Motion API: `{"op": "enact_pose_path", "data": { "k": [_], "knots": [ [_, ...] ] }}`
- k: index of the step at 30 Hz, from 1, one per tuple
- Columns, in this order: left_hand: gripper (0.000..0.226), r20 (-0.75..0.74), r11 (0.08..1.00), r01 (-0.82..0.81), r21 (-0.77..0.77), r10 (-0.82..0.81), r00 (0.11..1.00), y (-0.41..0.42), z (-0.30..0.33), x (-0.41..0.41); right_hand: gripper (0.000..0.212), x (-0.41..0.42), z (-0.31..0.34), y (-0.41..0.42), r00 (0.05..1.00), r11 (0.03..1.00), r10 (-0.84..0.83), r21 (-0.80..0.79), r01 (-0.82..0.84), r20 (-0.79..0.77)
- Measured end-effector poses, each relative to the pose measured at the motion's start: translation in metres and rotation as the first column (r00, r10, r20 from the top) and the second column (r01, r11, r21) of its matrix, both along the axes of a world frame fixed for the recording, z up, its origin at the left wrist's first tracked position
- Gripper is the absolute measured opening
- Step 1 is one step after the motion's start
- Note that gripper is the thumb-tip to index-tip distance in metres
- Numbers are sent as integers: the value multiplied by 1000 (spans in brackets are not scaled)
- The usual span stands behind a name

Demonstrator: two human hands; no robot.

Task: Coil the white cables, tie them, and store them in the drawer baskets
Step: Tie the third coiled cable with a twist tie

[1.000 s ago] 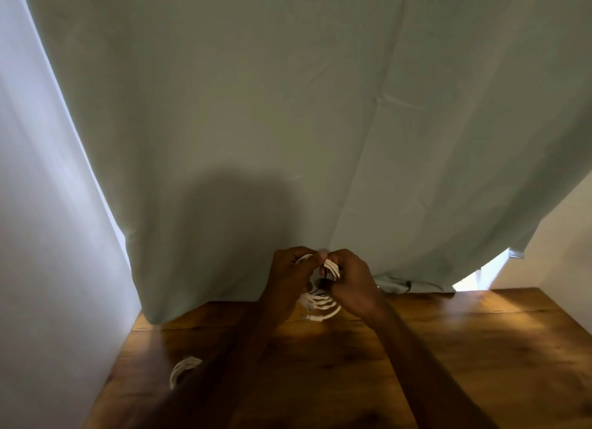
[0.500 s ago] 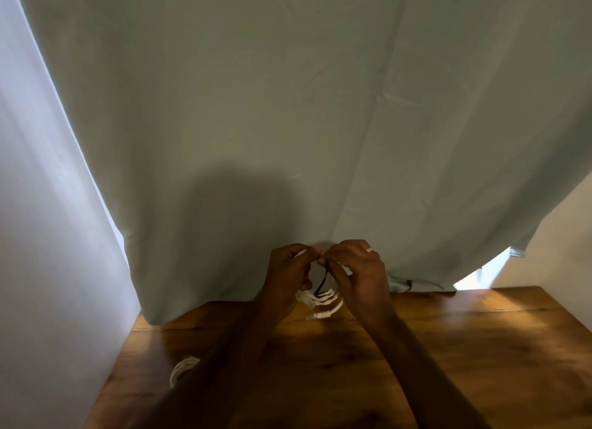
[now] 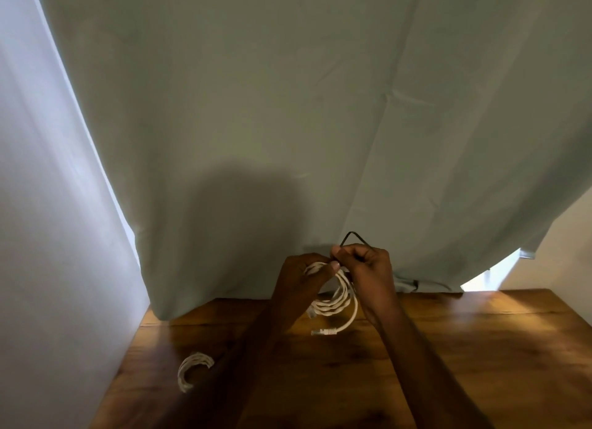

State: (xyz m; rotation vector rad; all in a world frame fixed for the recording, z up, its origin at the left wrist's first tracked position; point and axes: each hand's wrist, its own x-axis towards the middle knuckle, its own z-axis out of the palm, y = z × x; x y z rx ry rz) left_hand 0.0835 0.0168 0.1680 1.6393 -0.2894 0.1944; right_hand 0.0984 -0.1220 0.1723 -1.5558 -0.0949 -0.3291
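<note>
Gripping coiled white cable, both hands

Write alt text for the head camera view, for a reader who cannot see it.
Two hands hold a coiled white cable above a wooden table: the left hand grips the coil and the right hand pinches a thin black tie at its top. A second white coil lies on the table, before a pale green curtain.

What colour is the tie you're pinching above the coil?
Black: the thin tie loops up from the right hand in the head view.
</note>
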Motion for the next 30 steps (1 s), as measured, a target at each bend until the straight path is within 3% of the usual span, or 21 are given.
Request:
{"op": "enact_pose_path", "data": {
  "k": [3, 6, 9, 15, 17, 25, 30],
  "knots": [
    [8, 11, 1000, -21, -11, 21, 1000, -1, -1, 4, 19, 0, 0, -3, 993, 997, 25, 77, -16, -114],
    [17, -56, 995, -33, -95, 28, 998, -5, 3, -1, 24, 3, -11, -10, 989, 997, -77, -14, 75, -124],
    [22, -126, 981, -38, -188, 15, 992, -9, 7, -5, 21, -2, -18, -15, 986, 978, -164, -125, 164, 13],
    [26, -239, 963, -109, -248, 48, 970, -12, 6, 1, 17, -11, -8, -14, 927, 928, -88, -309, 209, 364],
    [32, -283, 955, -134, -263, 56, 958, -11, 4, 4, 17, -10, -8, -12, 911, 907, -54, -362, 216, 409],
    [33, -348, 948, -148, -281, 43, 937, -5, 9, 8, 21, 1, -6, -12, 960, 864, 77, -499, 71, 270],
    [32, -278, 954, -150, -259, 75, 957, -3, 8, 11, 16, -6, -3, -13, 970, 860, 245, -464, -212, 10]
  ]
}}
